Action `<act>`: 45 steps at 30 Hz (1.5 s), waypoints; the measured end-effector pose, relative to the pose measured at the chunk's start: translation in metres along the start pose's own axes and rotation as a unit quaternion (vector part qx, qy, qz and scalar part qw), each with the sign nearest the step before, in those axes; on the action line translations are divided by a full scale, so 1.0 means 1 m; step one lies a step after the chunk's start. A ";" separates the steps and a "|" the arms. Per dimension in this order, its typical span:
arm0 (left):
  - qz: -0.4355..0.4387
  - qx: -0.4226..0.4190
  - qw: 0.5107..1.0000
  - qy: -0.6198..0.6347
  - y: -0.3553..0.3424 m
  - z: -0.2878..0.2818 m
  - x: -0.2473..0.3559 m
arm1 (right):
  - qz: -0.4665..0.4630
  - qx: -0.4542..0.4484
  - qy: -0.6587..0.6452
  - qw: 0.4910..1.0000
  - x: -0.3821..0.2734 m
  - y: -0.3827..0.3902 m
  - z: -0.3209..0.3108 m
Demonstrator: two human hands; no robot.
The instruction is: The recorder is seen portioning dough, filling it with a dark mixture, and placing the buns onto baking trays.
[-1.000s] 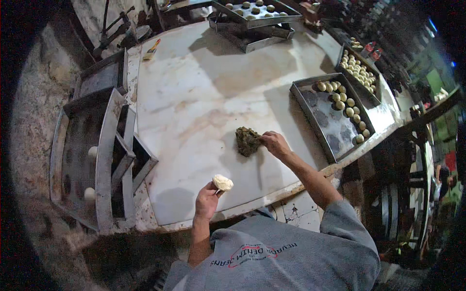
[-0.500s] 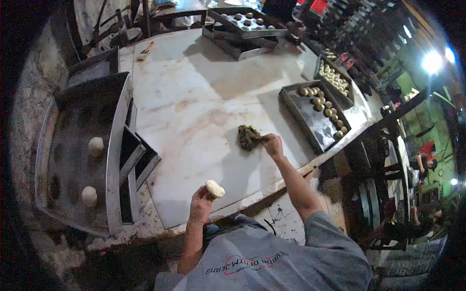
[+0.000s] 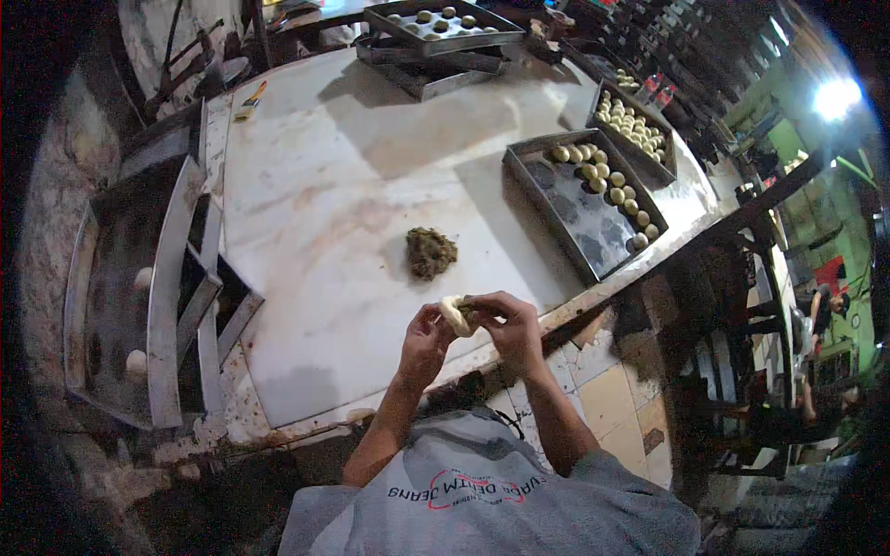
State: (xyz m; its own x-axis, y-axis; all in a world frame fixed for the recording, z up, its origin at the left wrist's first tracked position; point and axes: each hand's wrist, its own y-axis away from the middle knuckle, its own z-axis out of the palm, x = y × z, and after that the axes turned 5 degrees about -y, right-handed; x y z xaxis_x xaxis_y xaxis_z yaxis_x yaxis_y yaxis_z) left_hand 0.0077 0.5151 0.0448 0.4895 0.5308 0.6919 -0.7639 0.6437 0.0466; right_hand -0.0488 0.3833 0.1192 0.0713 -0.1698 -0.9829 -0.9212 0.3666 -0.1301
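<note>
Close to the table's near edge, my left hand (image 3: 425,341) grips a pale flattened piece of dough (image 3: 453,318) that is curled upward. My right hand (image 3: 515,330) meets it from the other side, its fingers pinching a bit of dark greenish-brown filling (image 3: 466,309) against the dough's inner face. How far the filling sits inside the dough is partly hidden by the fingers. Just beyond both hands, a crumbly mound of the same filling (image 3: 431,254) lies on the pale tabletop (image 3: 324,232).
On the right stands a metal tray (image 3: 579,218) with several round dough balls (image 3: 617,195), and behind it another filled tray (image 3: 633,130). Stacked trays (image 3: 445,42) occupy the far edge. At the left, a deep tray (image 3: 120,232) holds pale dough balls (image 3: 136,363). A brush (image 3: 250,100) lies far left.
My right hand has left the mound with a pinch of filling and come back to the dough. My left hand has moved inward and slightly up with the dough.
</note>
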 end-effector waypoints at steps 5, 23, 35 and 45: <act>-0.007 0.018 1.000 0.016 -0.028 0.058 -0.063 | -0.168 0.034 0.289 0.942 0.015 0.023 -0.068; -0.135 0.115 0.981 0.081 -0.043 0.137 -0.123 | -0.145 -0.002 0.215 0.966 0.046 0.035 -0.180; -0.018 0.084 0.992 -0.087 0.014 0.108 -0.073 | 0.067 -0.096 -0.191 0.975 0.090 0.028 -0.117; 0.105 0.183 0.977 0.003 0.101 0.014 0.013 | -0.119 -0.173 0.005 0.978 0.014 0.075 0.048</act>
